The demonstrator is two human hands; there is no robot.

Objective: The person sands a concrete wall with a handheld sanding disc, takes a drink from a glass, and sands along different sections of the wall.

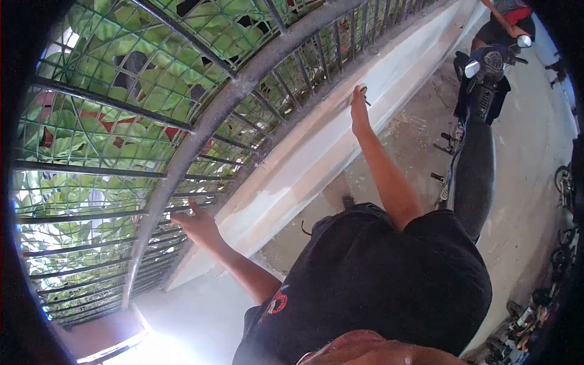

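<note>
My left hand [199, 230] is stretched toward the black metal railing [210, 121], fingers apart, its fingertips at or near the lower bars; whether they touch cannot be made out. My right hand [360, 114] is closed around a small object [363, 88] with a pale yellowish rounded end and a thin dark part sticking out below. That object is at the low wall [316, 146], which is painted white with a peach-coloured upper edge; its exact kind is too small to tell.
Green mesh and leaves [121, 79] fill the space behind the bars. A parked motorcycle [474, 164] stands to the right on the concrete floor [523, 201]. Another person [508, 24] is beyond it. More motorcycles [523, 322] line the far right edge. Bright light glares at lower left.
</note>
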